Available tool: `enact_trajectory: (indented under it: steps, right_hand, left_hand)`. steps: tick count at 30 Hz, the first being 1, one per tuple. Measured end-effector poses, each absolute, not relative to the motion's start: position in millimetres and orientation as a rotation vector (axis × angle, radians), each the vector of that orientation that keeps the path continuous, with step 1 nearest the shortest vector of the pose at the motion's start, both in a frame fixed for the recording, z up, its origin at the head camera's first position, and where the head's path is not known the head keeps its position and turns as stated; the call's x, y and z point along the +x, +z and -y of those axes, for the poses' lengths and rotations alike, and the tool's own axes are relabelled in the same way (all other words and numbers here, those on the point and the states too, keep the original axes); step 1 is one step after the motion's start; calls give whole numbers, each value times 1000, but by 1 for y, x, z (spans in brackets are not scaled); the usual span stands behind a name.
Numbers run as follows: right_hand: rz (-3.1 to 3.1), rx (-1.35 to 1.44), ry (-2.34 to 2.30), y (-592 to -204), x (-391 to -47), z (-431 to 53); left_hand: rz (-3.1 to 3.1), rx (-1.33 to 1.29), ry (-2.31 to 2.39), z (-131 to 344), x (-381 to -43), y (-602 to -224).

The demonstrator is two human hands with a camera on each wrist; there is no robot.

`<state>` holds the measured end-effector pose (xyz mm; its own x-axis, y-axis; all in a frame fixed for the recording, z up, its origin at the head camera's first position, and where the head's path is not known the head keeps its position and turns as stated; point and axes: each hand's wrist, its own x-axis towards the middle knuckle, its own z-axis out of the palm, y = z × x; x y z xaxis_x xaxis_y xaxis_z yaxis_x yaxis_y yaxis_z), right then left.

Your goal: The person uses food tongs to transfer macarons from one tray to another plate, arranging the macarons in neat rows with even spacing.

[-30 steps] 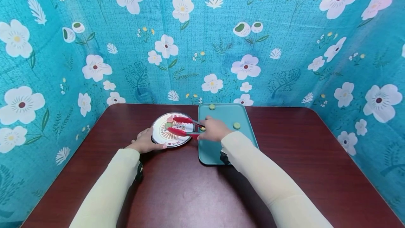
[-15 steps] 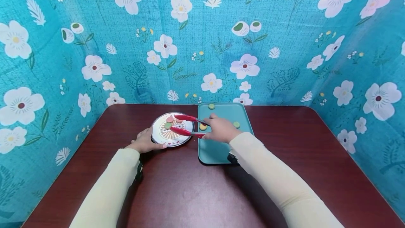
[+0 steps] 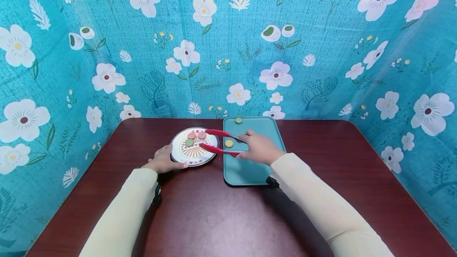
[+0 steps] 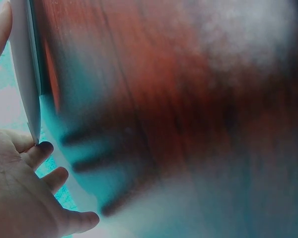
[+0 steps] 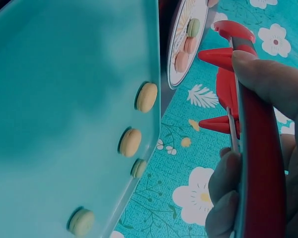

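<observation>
My left hand (image 3: 162, 160) holds the edge of a round white plate (image 3: 182, 157), its thumb along the near rim and its fingers at the left side. On the plate lie a green macaron (image 3: 189, 142) and two pink macarons (image 3: 202, 135). My right hand (image 3: 262, 148) grips red-tipped tongs (image 3: 217, 150) over the teal tray (image 3: 242, 171). The tong arms stand apart, nothing between their tips, which reach over the plate's right side. A yellow macaron (image 3: 229, 143) sits on the tray below the tongs; the right wrist view shows a second yellow macaron (image 5: 130, 142).
At the tray's far end sits a green macaron (image 3: 238, 120). Another green macaron (image 5: 82, 222) shows in the right wrist view. Plate and tray stand side by side on a dark red-brown table (image 3: 200, 213). Flowered blue cloth (image 3: 221, 62) hangs around its back and sides.
My right hand has drawn the tongs rightward and spread them. The second pink macaron, earlier between the tong tips, now lies free on the plate. My left hand has stayed at the plate.
</observation>
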<state>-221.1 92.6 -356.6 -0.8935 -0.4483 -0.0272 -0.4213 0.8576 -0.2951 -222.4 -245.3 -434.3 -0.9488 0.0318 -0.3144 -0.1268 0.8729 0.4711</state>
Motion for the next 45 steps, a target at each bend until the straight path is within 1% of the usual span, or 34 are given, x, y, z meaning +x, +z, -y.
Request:
enact_trajectory:
  steps: [18, 45]
  right_hand:
    - [-2958, -644, -479, -358, -209, -120]
    - [-3010, -665, -457, -366, -195, -152]
  left_hand:
    - [-2732, -63, 708, 246, -221, -434]
    - [-2739, -55, 722, 245, -220, -433]
